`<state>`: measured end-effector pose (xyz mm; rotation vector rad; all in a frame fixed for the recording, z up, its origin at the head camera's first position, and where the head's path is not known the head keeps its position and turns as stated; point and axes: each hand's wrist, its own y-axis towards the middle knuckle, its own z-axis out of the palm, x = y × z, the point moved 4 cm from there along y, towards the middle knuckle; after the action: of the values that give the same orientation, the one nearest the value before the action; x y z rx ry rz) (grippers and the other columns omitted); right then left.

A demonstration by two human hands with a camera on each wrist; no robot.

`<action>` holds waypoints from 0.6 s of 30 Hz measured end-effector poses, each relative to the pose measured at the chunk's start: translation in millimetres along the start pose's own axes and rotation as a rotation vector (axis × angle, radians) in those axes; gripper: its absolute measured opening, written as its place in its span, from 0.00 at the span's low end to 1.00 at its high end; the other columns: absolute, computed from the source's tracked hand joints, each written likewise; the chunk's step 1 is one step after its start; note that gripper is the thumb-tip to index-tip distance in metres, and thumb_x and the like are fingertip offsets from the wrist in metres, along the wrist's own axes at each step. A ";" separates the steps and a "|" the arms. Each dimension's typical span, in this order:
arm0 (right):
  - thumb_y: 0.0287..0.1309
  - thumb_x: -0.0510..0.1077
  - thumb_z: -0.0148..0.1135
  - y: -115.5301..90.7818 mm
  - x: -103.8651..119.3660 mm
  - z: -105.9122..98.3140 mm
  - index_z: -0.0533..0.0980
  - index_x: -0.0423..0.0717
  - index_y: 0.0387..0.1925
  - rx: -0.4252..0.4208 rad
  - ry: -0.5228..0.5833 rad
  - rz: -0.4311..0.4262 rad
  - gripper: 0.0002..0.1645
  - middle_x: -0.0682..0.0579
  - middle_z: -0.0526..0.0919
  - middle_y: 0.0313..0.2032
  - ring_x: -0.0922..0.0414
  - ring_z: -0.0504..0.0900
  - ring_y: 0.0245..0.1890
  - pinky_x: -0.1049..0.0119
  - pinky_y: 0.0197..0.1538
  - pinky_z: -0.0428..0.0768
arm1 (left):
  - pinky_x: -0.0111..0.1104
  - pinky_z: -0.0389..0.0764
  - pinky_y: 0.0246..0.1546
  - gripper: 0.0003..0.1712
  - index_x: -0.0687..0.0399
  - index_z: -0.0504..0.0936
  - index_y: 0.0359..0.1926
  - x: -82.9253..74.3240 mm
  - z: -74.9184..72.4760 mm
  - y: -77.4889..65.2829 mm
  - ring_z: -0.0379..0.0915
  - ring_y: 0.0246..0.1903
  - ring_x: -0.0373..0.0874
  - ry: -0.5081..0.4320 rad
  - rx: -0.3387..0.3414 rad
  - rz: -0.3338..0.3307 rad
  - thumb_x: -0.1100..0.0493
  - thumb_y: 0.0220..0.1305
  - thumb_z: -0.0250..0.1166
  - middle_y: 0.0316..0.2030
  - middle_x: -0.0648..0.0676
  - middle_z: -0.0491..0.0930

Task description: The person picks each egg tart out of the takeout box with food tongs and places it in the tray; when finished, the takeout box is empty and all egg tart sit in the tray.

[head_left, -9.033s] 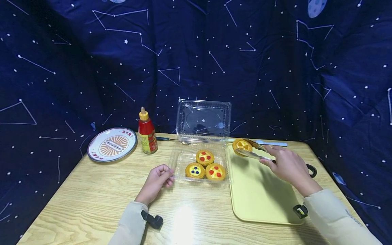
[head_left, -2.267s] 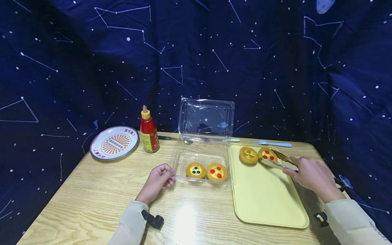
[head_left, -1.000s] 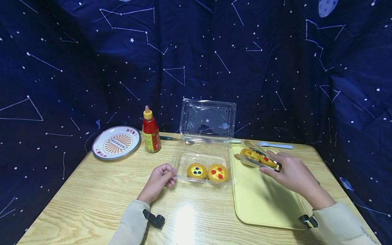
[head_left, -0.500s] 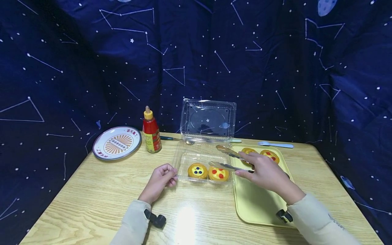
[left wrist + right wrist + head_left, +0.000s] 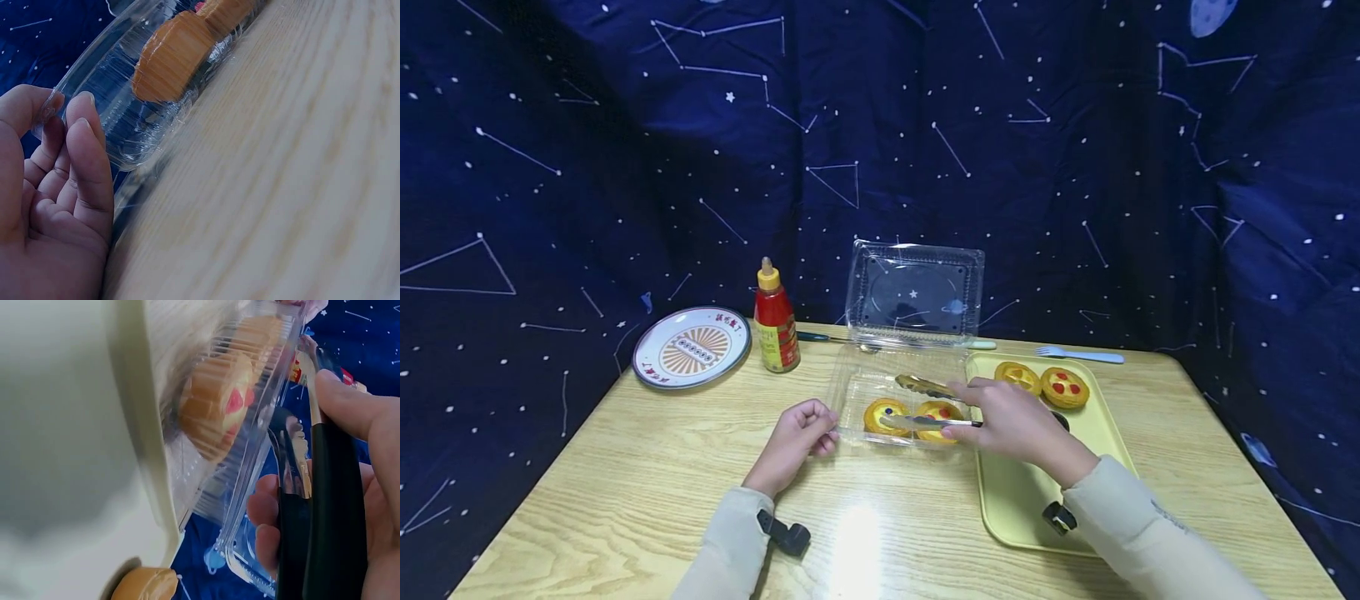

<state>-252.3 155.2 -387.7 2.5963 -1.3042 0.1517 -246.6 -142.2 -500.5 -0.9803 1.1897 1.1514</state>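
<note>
Toward six o'clock in the clear box (image 5: 867,385), two tarts (image 5: 937,408) sit side by side; the right hand (image 5: 1015,421) grips spread tongs (image 5: 925,386) over them; the left hand (image 5: 793,442) pinches the box at eight o'clock; straddling one tart, then squeezing gently, should work best.

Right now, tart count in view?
4. Blue-dotted tart and red-dotted tart in the clear container, both partly behind the tongs; undotted tart and second red-dotted tart on the yellow tray. None appears fully hidden.
</note>
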 end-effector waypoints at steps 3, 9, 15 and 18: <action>0.54 0.67 0.68 4.5 3.3 2.3 0.76 0.49 0.62 0.022 -0.015 -0.011 0.40 0.46 0.83 0.50 0.49 0.83 0.45 0.50 0.44 0.81 | 0.27 0.78 0.24 0.10 0.63 0.74 0.34 0.1 0.3 0.7 0.75 0.23 0.40 -0.001 0.002 0.003 0.60 0.71 0.60 0.28 0.60 0.79; 0.54 0.67 0.68 11.7 9.1 3.7 0.78 0.50 0.61 0.084 -0.062 -0.016 0.39 0.51 0.84 0.45 0.54 0.82 0.38 0.56 0.34 0.79 | 0.27 0.78 0.24 0.10 0.63 0.74 0.34 -0.5 0.7 1.1 0.75 0.23 0.40 0.001 0.003 0.005 0.60 0.71 0.60 0.27 0.59 0.79; 0.55 0.67 0.67 18.4 11.8 4.3 0.77 0.47 0.61 0.119 -0.079 0.002 0.39 0.49 0.83 0.48 0.52 0.82 0.39 0.54 0.34 0.80 | 0.27 0.77 0.24 0.09 0.63 0.74 0.34 -1.5 0.7 1.3 0.75 0.22 0.39 -0.007 -0.002 0.005 0.62 0.70 0.60 0.27 0.58 0.79; 0.54 0.67 0.67 20.9 11.0 5.1 0.76 0.47 0.62 0.134 -0.077 0.018 0.41 0.49 0.83 0.47 0.56 0.80 0.35 0.57 0.32 0.78 | 0.27 0.77 0.24 0.08 0.63 0.74 0.34 -0.9 0.4 0.8 0.75 0.22 0.39 -0.008 -0.001 0.003 0.62 0.70 0.60 0.27 0.58 0.80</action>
<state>-262.5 133.2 -387.2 2.7279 -1.3894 0.1483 -247.3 -141.9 -499.6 -0.9743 1.1847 1.1577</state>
